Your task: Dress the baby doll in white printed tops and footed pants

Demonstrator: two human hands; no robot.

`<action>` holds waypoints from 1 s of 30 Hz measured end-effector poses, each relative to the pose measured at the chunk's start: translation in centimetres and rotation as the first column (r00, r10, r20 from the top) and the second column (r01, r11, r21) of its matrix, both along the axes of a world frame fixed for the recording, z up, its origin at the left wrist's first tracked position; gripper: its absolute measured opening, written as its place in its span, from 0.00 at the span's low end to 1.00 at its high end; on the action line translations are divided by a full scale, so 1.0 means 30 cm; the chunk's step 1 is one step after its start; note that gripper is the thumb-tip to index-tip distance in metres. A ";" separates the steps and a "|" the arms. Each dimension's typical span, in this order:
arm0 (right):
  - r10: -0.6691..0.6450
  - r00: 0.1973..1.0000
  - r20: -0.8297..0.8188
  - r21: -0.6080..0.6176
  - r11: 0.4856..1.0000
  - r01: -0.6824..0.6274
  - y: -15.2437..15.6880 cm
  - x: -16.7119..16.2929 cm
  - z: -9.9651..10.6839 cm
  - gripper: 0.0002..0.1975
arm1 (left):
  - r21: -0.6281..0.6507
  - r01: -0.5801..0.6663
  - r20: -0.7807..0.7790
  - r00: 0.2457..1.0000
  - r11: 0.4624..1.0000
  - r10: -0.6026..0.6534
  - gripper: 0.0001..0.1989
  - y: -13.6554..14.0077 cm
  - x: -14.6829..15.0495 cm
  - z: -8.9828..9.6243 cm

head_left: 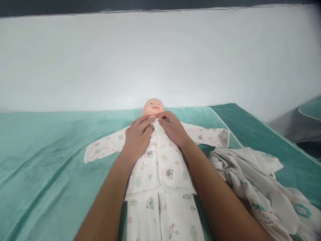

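A baby doll (153, 107) lies on its back, its head toward the wall. It wears a white printed jacket (164, 167) with buttons down the front, its sleeves spread to both sides, and matching trousers (165, 217). At the neck, my left hand (140, 135) is closed on the jacket's front edge, its palm resting on the chest. My right hand (173, 129) pinches the opposite edge at the collar, close to the left fingertips. A lower button (159, 148) shows on the chest; the top fastening is partly hidden by my fingers.
Under the doll is a rumpled green sheet (45, 167). A crumpled white printed cloth (260, 187) lies to the right, beside my right forearm. A pale wall (160, 57) rises behind the bed. Another green-covered surface (312, 108) shows at the far right.
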State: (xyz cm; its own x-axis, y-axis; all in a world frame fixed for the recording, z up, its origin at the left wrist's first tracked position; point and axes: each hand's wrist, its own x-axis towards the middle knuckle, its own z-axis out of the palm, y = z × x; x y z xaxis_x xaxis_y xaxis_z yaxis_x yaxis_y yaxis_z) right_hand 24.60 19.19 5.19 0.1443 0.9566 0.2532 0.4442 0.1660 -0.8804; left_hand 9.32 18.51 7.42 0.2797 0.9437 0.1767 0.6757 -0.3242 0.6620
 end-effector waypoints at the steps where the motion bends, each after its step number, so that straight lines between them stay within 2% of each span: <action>1: -0.003 1.000 -0.009 -0.002 1.000 0.003 -0.001 0.000 0.000 0.07 | 0.004 0.002 0.004 1.000 1.000 -0.002 0.22 0.000 0.000 -0.001; 13: -0.003 0.983 -0.183 0.111 0.993 0.024 -0.010 -0.001 -0.017 0.05 | 0.114 0.026 0.053 0.998 0.993 -0.032 0.20 -0.011 0.001 -0.009; 19: -0.042 0.952 -0.305 0.183 0.978 0.101 -0.017 0.007 -0.048 0.05 | 0.173 0.065 0.122 0.989 0.983 -0.087 0.16 -0.028 -0.005 -0.009; 21: -0.014 0.951 -0.310 0.209 0.974 0.083 -0.023 0.006 -0.049 0.05 | 0.173 0.076 0.131 0.986 0.982 -0.099 0.14 -0.040 -0.009 -0.006; 26: 0.134 0.946 -0.296 0.260 0.964 -0.055 -0.057 -0.008 -0.023 0.06 | 0.138 0.108 0.151 0.980 0.985 -0.129 0.13 -0.061 -0.025 -0.003; 30: 0.088 0.950 -0.299 0.229 0.973 -0.018 -0.094 -0.019 -0.006 0.05 | 0.086 0.114 0.189 0.973 0.990 -0.129 0.11 -0.065 -0.031 -0.003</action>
State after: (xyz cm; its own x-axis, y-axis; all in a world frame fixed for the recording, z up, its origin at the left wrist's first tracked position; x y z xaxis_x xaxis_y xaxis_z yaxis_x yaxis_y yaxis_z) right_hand 24.04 16.38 5.01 0.1984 0.8899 0.4107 0.1456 0.3876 -0.9103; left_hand 8.40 16.55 7.32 0.3451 0.8871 0.3065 0.4894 -0.4487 0.7477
